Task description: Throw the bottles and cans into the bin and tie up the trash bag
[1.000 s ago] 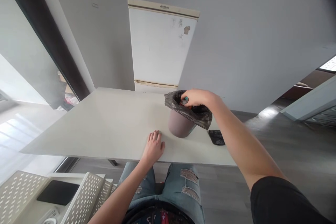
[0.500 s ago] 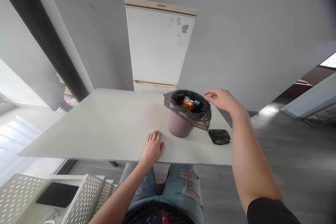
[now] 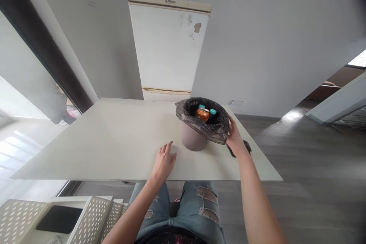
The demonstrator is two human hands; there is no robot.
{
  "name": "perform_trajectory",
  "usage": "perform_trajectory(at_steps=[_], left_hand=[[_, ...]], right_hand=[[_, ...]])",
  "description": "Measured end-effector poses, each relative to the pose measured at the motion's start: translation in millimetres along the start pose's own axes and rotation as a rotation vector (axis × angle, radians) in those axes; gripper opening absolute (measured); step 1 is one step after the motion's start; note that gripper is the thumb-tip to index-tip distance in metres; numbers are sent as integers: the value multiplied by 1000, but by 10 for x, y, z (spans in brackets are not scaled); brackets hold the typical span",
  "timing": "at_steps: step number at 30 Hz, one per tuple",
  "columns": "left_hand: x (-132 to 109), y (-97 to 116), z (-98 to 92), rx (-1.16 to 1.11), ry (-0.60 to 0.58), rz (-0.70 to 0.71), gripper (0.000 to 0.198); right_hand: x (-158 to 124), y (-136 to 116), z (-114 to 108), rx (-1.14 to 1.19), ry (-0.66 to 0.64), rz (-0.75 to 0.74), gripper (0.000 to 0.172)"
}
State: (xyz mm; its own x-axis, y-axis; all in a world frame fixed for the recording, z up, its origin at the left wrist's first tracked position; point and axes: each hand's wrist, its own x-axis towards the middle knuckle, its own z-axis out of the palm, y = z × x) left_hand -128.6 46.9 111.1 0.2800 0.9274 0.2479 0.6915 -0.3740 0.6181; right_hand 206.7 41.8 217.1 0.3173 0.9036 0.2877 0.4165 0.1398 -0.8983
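- Nearest, we see ripped jeans [image 3: 188,223] and, off to the left, a white perforated basket [image 3: 90,217].
- Our left hand [image 3: 164,162] lies palm down at the white table [image 3: 94,141], near its front edge, fingers loosely spread and holding nothing.
- Our right hand [image 3: 235,135] is at the right edge of the black liner [image 3: 197,124], fingers curved around it; some fingertips are hidden, so we cannot tell how tightly they close.
- Partly behind our right wrist lies black folded plastic [image 3: 247,146].
- The pinkish bin [image 3: 193,140] stands on the table, liner draped over its rim; inside we see an orange can [image 3: 203,114] and two teal caps [image 3: 212,111].
- Beyond the table, we see a white fridge [image 3: 167,45] before a grey wall [image 3: 257,38].
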Motion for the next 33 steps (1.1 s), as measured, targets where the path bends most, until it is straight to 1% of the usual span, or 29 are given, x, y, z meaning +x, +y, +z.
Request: perform_trajectory(at_steps=[1, 2, 3, 4, 6, 7, 8, 11, 13, 14, 15, 17, 19, 20, 21, 23, 24, 25, 26, 27, 28, 30, 32, 33], left_hand=[[38, 61, -70, -47, 9, -14, 52], [85, 134, -150, -94, 23, -12, 55], [141, 214, -237, -141, 40, 5, 57], [206, 297, -325, -188, 54, 27, 59], [356, 456, -489, -265, 76, 76, 65], [438, 523, -556, -289, 85, 100, 67], [525, 577, -609, -308, 91, 121, 68], [804, 645, -670, -386, 99, 140, 62], [1002, 616, -634, -491, 94, 126, 52], [1101, 585, -601, -560, 90, 110, 46], [1196, 546, -563, -638, 90, 78, 40], [1367, 461, -489, -823, 89, -33, 33], [1502, 388, -441, -1042, 71, -155, 39], [1554, 361, -431, -1142, 42, -207, 45], [1600, 343, -430, -1223, -8, -256, 53], [1677, 334, -448, -1313, -141, -348, 67], [1714, 343, -464, -1327, -202, -392, 70], [1754, 360, -481, -1328, -247, -423, 69], [1797, 384, -498, -1320, -258, -429, 66], [1845, 415, -518, -1309, -235, -410, 59], [1898, 452, -540, -1295, -186, -376, 51], [2011, 539, -604, -1276, -63, -302, 38], [2121, 636, -710, -1299, 64, -227, 29], [2169, 684, -782, -1318, 116, -191, 26]], right_hand=[[-38, 18, -5, -13, 32, -59, 102], [-75, 32, -12, -57, 59, -122, 98], [-109, 43, -17, -99, 87, -175, 91], [-140, 46, -17, -142, 117, -222, 78], [-192, 30, 4, -183, 175, -292, 45], [-209, 8, 24, -175, 211, -317, 32], [-219, -24, 48, -155, 255, -335, 26], [-210, -160, 116, 3, 407, -345, 25], [-174, -260, 142, 183, 486, -300, 23], [-150, -301, 147, 265, 498, -265, 22], [-123, -332, 146, 328, 495, -232, 23], [-64, -350, 132, 392, 479, -183, 26], [-2, -310, 106, 401, 489, -119, 32], [27, -275, 91, 388, 478, -53, 35], [54, -237, 74, 365, 434, 35, 39], [99, -174, 40, 315, 247, 223, 55], [117, -161, 23, 297, 138, 291, 64], [134, -165, 9, 286, 51, 330, 69], [152, -187, -5, 281, 2, 342, 68], [173, -224, -18, 278, -11, 332, 63], [200, -272, -32, 276, -3, 312, 56], [276, -379, -67, 298, 37, 257, 42], [385, -469, -119, 346, 81, 201, 34], [451, -500, -152, 372, 124, 177, 33]])
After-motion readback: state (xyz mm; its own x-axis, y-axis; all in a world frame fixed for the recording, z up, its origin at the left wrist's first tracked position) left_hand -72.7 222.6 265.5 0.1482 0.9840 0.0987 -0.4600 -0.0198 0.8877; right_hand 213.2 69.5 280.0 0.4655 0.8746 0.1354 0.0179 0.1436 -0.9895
